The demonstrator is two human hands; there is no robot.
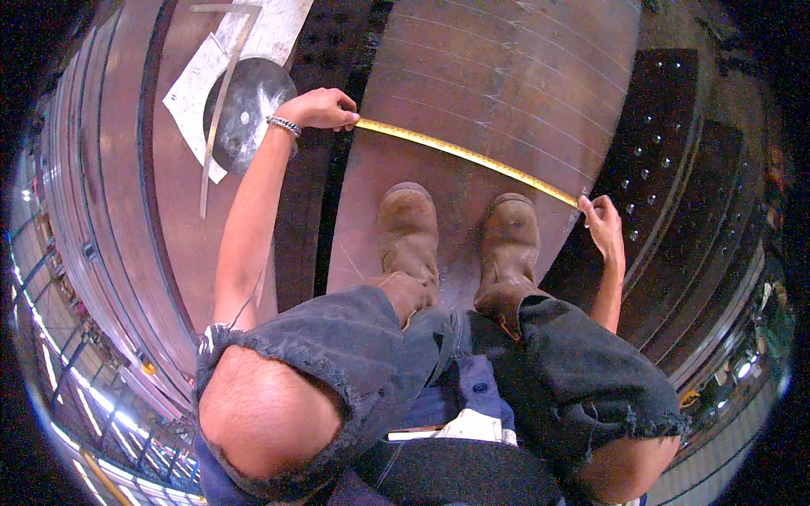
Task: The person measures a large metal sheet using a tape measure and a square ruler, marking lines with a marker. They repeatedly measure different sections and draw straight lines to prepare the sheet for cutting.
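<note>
A yellow tape measure is stretched across a brown steel plate marked with several pale cross lines. At the plate's left edge, my left hand is closed, pinching one end of the tape. My right hand is at the right edge, with thumb and fingers closed on the tape's other end. The tape slants down toward the right. No tape case can be made out. My brown boots stand on the plate below the tape.
Left of the plate, past a dark gap, lie a dark round disc, a white sheet and a thin L-shaped metal square. On the right, a dark plate shows several round holes. Long metal edges run along both sides.
</note>
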